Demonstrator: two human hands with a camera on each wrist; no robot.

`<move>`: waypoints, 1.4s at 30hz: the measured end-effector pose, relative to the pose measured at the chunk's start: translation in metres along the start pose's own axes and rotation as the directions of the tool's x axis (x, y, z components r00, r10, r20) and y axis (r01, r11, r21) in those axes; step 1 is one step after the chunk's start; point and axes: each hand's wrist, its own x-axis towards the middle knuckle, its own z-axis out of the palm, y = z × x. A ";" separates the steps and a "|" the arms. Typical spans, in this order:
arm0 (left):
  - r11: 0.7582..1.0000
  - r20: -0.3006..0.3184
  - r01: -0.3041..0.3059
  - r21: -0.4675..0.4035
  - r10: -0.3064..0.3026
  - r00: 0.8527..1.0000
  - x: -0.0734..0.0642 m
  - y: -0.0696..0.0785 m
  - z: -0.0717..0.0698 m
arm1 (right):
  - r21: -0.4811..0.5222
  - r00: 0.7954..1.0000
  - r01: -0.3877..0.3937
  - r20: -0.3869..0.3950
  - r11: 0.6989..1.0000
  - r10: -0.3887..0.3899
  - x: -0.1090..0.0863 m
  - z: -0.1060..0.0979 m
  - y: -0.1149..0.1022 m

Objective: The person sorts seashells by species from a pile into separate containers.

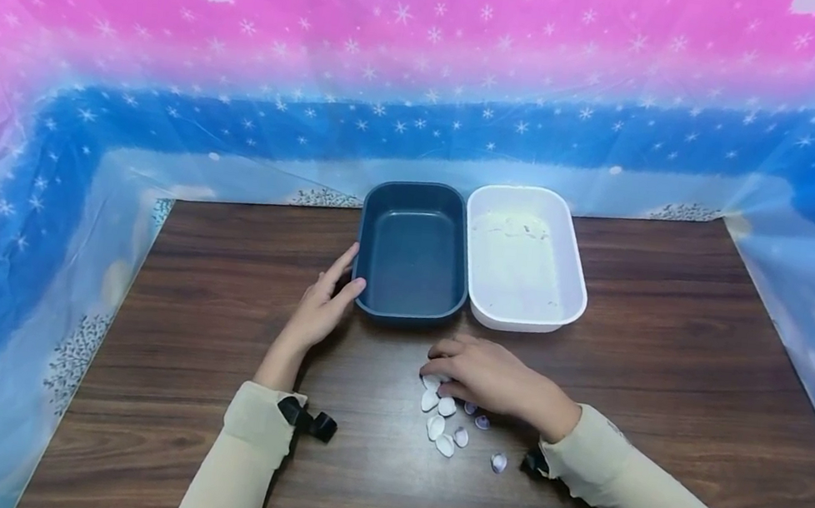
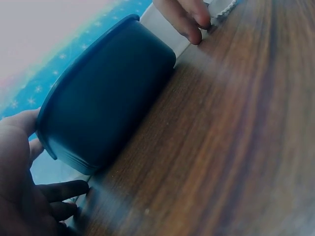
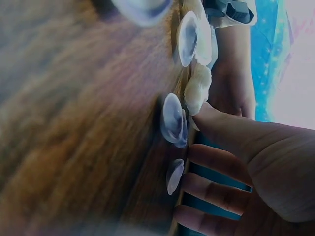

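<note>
My left hand [image 1: 316, 311] rests against the left side of a dark blue-green plastic basin [image 1: 412, 267], its fingers extended along the rim and wall. In the left wrist view, the fingers and thumb [image 2: 29, 123] of that hand touch the basin's end. Over a loose group of small white seashells [image 1: 436, 427], my right hand [image 1: 488, 375] reaches down with bent, spread fingers. In the right wrist view, its thumb touches a whitish seashell [image 3: 198, 88], and a gap shows between thumb and forefinger. Purple-lined seashells [image 3: 172, 119] lie beside the fingertips.
A white basin [image 1: 522, 271] with small dark specks inside stands against the dark one's right side. Both sit on a brown wood-grain table [image 1: 247, 269] near its back edge. A pink and blue snowflake-printed cloth [image 1: 422, 130] surrounds the table. Black camera mounts are strapped to both wrists.
</note>
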 end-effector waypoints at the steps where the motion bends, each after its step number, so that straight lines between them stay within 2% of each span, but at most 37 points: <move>1: 1.000 -0.003 -0.003 0.000 0.003 1.000 0.002 -0.006 0.001 | -0.001 1.000 0.000 -0.005 1.000 0.000 0.000 0.000 0.000; 6: 1.000 -0.019 -0.020 -0.007 0.020 1.000 0.012 -0.034 0.005 | 0.020 1.000 -0.011 -0.023 1.000 0.011 0.000 0.001 0.001; 14: 0.999 -0.031 -0.046 -0.002 0.045 0.998 0.013 -0.042 0.005 | 0.115 0.998 -0.028 -0.051 0.993 0.034 0.000 -0.009 -0.002; 21: 1.000 0.002 -0.015 -0.005 0.015 1.000 -0.003 0.006 -0.002 | 0.175 0.997 -0.030 -0.059 0.984 0.041 0.003 -0.023 -0.004; 32: 1.000 -0.001 -0.019 -0.007 0.019 1.000 -0.003 0.006 -0.002 | 0.170 0.988 0.012 -0.155 0.985 0.014 0.017 -0.041 0.003; 42: 1.000 -0.001 -0.031 0.000 0.031 1.000 -0.004 0.005 -0.002 | 0.139 0.975 0.013 -0.221 0.990 0.018 0.032 -0.053 0.013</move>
